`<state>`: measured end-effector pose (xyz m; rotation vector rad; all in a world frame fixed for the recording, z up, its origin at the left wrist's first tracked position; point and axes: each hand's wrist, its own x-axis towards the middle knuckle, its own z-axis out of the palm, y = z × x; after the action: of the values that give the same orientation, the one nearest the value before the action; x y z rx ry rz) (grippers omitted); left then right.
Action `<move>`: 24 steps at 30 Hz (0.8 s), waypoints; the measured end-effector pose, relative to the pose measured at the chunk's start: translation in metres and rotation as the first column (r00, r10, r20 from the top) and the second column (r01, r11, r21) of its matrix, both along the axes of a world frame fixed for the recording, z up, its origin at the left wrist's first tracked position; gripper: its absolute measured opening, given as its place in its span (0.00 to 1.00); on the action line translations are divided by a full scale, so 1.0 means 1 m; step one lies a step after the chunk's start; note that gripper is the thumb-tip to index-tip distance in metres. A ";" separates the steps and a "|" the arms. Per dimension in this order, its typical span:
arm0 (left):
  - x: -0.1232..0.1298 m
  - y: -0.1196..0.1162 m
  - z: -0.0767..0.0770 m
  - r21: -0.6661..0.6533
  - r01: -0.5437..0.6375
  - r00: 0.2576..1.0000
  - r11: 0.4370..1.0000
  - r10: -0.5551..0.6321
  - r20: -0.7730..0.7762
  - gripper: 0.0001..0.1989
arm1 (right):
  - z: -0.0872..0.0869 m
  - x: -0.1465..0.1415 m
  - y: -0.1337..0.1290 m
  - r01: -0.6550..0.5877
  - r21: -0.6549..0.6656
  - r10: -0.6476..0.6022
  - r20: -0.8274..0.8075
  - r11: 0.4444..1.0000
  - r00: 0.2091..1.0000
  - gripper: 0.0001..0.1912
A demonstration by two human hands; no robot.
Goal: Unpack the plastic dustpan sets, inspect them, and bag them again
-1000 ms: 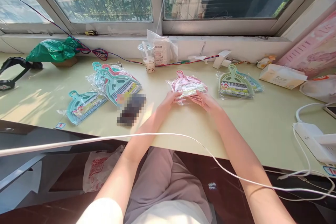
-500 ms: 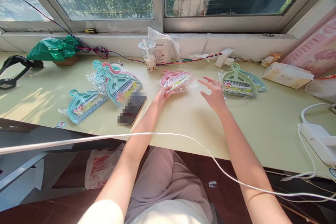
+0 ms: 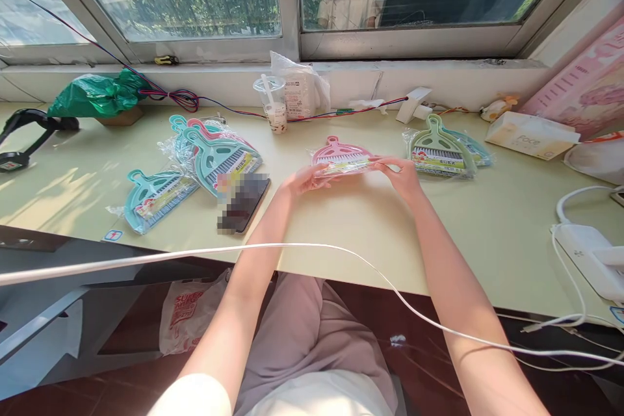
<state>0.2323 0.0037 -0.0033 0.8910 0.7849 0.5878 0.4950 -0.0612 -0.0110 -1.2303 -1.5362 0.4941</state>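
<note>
Between my hands is a pink dustpan and brush set (image 3: 336, 153) in clear plastic wrap, its handle pointing toward the window. My left hand (image 3: 312, 179) grips its left lower edge, with fingers partly underneath. At its right edge, my right hand (image 3: 397, 172) pinches the wrapped set between thumb and fingers. To the right, close to my right hand, lie a green dustpan set (image 3: 439, 149) and a blue one (image 3: 480, 148) partly under it. On the left, several wrapped sets are grouped, among them a teal dustpan set (image 3: 219, 159) and a separate teal one (image 3: 153, 198).
A phone (image 3: 248, 205), partly blurred out, lies left of my left forearm. A drink cup with a straw (image 3: 273, 107) stands by the window. A white cable (image 3: 312, 246) crosses over my forearms. A tissue box (image 3: 531, 135) and a power strip (image 3: 587, 257) are at right.
My right hand has closed from open fingers onto the right edge of the pink set. The set has shifted slightly right and turned straighter, with my left hand still holding it.
</note>
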 end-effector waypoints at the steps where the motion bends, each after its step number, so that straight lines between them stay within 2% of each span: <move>1: -0.001 0.001 0.002 -0.002 0.055 0.998 0.998 -0.055 -0.019 0.23 | 0.000 0.000 0.000 0.011 -0.024 -0.012 -0.012 1.000 1.000 0.09; 3: -0.002 0.003 0.002 -0.007 0.082 0.995 0.997 -0.082 -0.062 0.25 | -0.002 0.001 0.000 0.045 -0.050 -0.045 0.002 0.998 0.999 0.09; 7: -0.001 0.006 -0.008 0.061 -0.029 0.993 0.998 0.036 -0.112 0.15 | -0.007 0.002 0.004 0.101 -0.026 -0.099 0.070 0.995 0.993 0.09; 10: 0.000 0.006 -0.015 0.100 0.003 0.997 0.995 0.004 -0.077 0.15 | -0.012 0.003 0.007 0.135 -0.020 -0.132 0.107 0.991 0.985 0.09; 13: 0.003 0.003 -0.017 0.130 0.039 0.999 0.991 -0.038 -0.012 0.19 | -0.014 0.001 0.007 0.192 0.024 -0.194 0.139 0.981 0.971 0.09; 19: 0.017 -0.013 -0.005 0.269 0.057 0.996 0.962 -0.073 0.048 0.31 | -0.005 -0.009 0.001 0.363 0.217 -0.387 0.079 0.906 0.919 0.11; 21: 0.021 -0.019 0.000 0.306 0.056 0.996 0.951 -0.075 0.052 0.34 | -0.003 -0.010 0.000 0.353 0.222 -0.368 0.027 0.909 0.929 0.13; 24: 0.025 -0.028 0.009 0.334 0.038 0.996 0.942 -0.061 0.059 0.39 | -0.007 -0.008 0.004 0.297 0.163 -0.297 -0.024 0.941 0.954 0.21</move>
<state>0.2573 -0.0246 0.0057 1.1912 0.6074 0.7154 0.4871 -0.0577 -0.0183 -1.3037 -1.3321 0.1641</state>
